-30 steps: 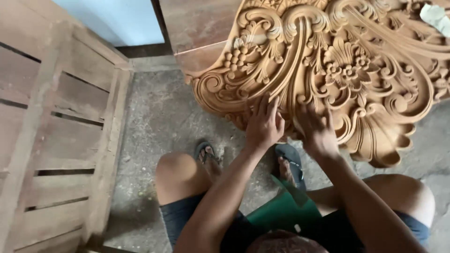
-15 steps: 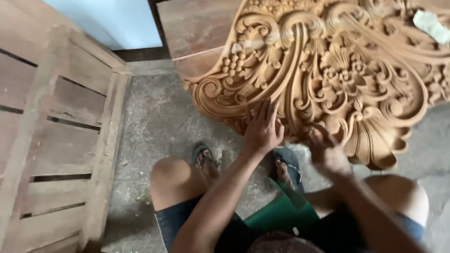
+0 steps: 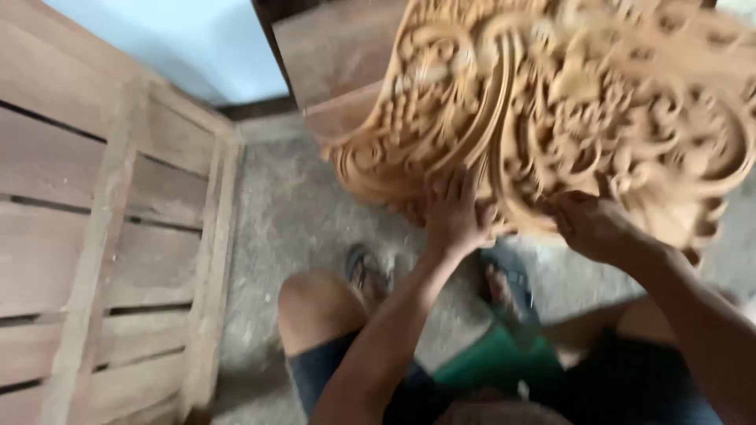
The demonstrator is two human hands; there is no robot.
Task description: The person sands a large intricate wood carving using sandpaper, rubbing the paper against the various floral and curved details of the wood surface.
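Observation:
A large pale wooden panel (image 3: 551,110), carved all over with scrolls and flowers, fills the upper right of the head view. My left hand (image 3: 455,212) lies flat on its lower edge, fingers spread upward. My right hand (image 3: 592,224) is curled against the carving a little to the right; whether anything is in it is hidden by blur. Below the hands are my bare knees, dark shorts and feet in sandals (image 3: 364,271).
A slatted wooden frame (image 3: 102,260) fills the left side. The floor (image 3: 291,205) between it and the panel is rough grey concrete. A brown board (image 3: 339,55) stands behind the panel. Something green (image 3: 492,366) lies between my legs.
The view has moved closer and blurred. My right hand has shifted right along the carving's lower edge, while my left hand stays pressed near the same spot.

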